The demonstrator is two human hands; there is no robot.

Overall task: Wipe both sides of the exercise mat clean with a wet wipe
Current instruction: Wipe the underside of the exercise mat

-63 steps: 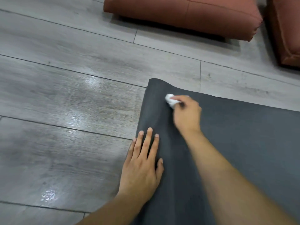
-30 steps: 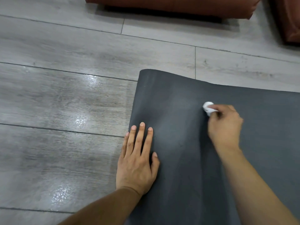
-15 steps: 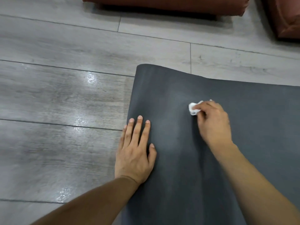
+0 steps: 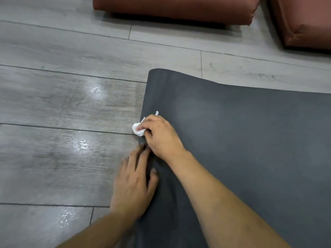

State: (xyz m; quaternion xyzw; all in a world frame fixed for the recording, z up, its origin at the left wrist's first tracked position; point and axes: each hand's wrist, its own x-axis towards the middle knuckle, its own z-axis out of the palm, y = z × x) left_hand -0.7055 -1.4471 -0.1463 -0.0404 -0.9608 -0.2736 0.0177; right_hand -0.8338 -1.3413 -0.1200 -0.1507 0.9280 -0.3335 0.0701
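A dark grey, thin foam exercise mat (image 4: 250, 149) is lying flat on a pale grey wood-plank floor (image 4: 62, 104), filling the right and near part of the view, with its left edge running from far to near through the middle. The right hand (image 4: 161, 136) is reaching across to that left edge, its fingers curling tightly around a small, crumpled white wet wipe (image 4: 138, 128) and pressing it down where the mat meets the floor. The left hand (image 4: 134, 187) is lying flat just nearer, fingers straight, grasping nothing, pinning the mat's edge to the floor.

The mat looks light, soft and floppy, likely to bend and ripple rather than keep its shape, so it is probably best taken at the left edge or far left corner and folded over to reach the underside. The damp wipe seems limp and easy to bunch. Two rust-red cushions (image 4: 170, 9) are sitting on the floor at the far side.
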